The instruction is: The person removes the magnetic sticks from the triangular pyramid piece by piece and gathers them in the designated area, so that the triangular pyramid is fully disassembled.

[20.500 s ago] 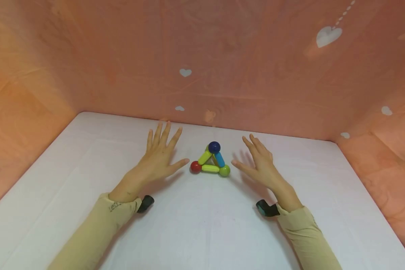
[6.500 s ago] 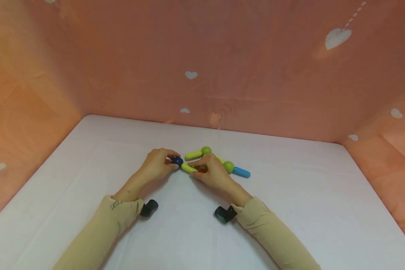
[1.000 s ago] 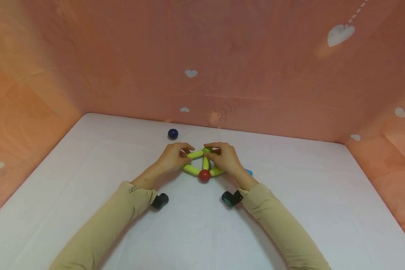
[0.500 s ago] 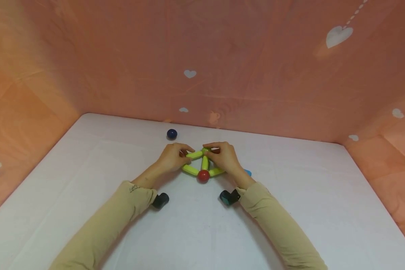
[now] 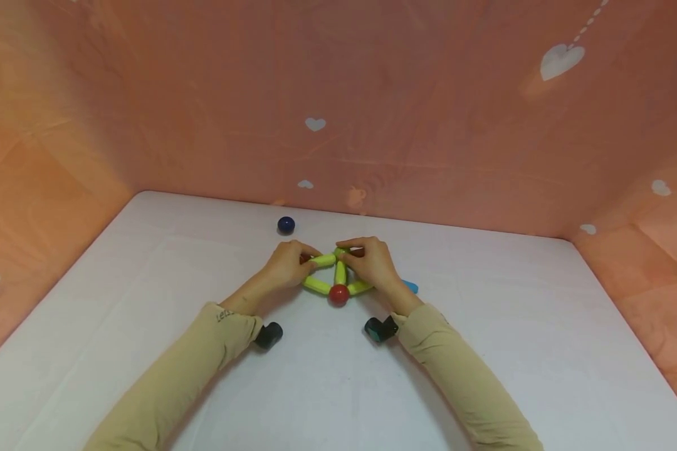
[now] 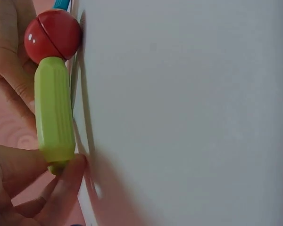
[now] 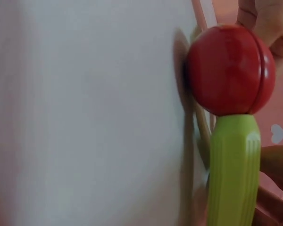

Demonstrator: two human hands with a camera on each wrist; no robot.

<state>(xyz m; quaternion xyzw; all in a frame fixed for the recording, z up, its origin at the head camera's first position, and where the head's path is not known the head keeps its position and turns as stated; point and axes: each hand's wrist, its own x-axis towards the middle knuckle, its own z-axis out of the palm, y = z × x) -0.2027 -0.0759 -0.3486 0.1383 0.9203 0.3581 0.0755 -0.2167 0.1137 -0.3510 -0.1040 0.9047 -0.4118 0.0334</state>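
White table (image 5: 146,300) under us. Our left hand (image 5: 284,266) pinches top green stick (image 5: 323,259) mid-table; our right hand (image 5: 372,263) pinches green ball (image 5: 340,252) at stick joint. Red ball (image 5: 338,295) nearest us. Blue ball (image 5: 286,224) lies apart, behind left hand.

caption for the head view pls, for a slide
Both hands pinch yellow-green sticks joined at a red ball; a blue ball sits apart.

White table (image 5: 541,326) bears rod-and-ball toy (image 5: 339,283), blue ball (image 5: 286,224)
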